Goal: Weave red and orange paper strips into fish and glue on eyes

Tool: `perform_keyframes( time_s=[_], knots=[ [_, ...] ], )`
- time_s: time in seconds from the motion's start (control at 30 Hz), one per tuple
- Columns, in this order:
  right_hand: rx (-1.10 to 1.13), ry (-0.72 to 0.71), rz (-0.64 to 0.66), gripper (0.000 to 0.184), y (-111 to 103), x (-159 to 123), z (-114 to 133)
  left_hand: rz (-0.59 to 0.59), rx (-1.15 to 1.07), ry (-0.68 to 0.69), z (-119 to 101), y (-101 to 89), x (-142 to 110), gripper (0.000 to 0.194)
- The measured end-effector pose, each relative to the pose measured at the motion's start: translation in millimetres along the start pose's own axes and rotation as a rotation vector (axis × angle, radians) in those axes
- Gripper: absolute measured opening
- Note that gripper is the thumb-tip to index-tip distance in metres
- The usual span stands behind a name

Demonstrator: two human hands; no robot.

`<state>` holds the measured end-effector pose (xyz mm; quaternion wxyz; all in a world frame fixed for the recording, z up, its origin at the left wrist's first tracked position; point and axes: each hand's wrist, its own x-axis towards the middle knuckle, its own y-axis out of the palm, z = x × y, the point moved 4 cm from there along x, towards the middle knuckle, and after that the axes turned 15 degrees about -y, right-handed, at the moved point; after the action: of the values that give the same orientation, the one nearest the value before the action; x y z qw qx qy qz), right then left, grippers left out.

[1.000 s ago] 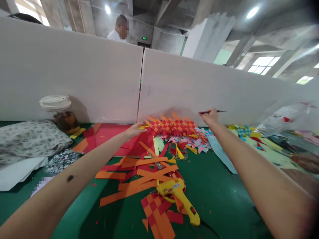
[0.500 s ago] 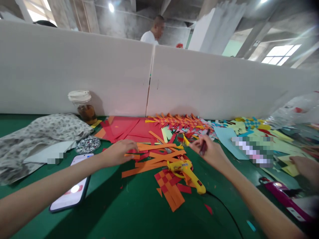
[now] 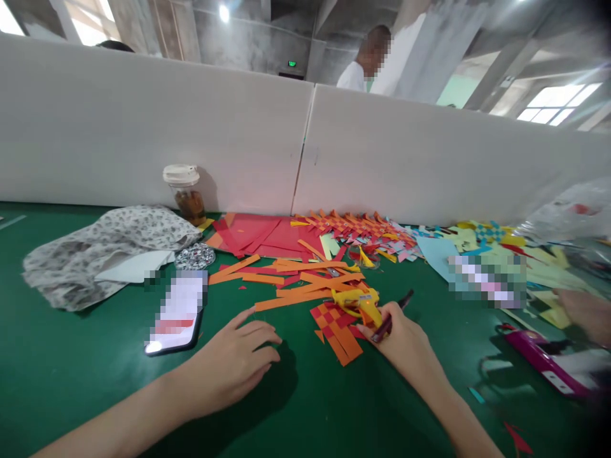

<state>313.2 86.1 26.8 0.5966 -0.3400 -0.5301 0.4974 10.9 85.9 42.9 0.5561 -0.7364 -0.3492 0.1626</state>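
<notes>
In front of you spreads the green table (image 3: 334, 413), with the white partition (image 3: 420, 159) standing along its far side at twelve o'clock. A loose heap of orange and red paper strips (image 3: 312, 286) lies nearer you, also at twelve. Your left hand (image 3: 243, 356) is at eleven, open, fingers loosely spread; its index fingertip is beside a strip's end, though I can't tell whether they touch. Your right hand (image 3: 405, 337) is at one, closed. Between twelve and one, the yellow glue gun (image 3: 356, 298) lies partly hidden behind that hand, at the far edge of the woven paper piece (image 3: 337, 329), which lies on the table, checked red and orange. Your right fingers grip a slim dark tool (image 3: 383, 329), held aslant.
</notes>
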Motion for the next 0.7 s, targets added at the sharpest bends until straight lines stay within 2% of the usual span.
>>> perform_keyframes(
  time_s=[0.17,0.33,0.43,0.57,0.7],
  knots=[
    [0.191,-0.055,-0.082,0.026,-2,-5,0,-0.072,0.001,-0.007,-3,9.7,-9,0.019],
    [0.401,-0.016,-0.223,0.035,-5,-2,-10,-0.103,0.073,-0.038,6,1.7,1,0.023],
    [0.327,0.035,-0.327,0.037,-8,10,-26,-0.134,0.111,-0.083,18,-5.0,7,0.024],
    [0.133,0.154,-0.413,0.035,-9,29,-64,-0.169,0.121,-0.158,32,-5.1,17,0.022],
    [0.028,0.237,-0.475,0.034,-11,37,-100,-0.193,0.088,-0.200,32,-1.5,27,0.015]
  ],
)
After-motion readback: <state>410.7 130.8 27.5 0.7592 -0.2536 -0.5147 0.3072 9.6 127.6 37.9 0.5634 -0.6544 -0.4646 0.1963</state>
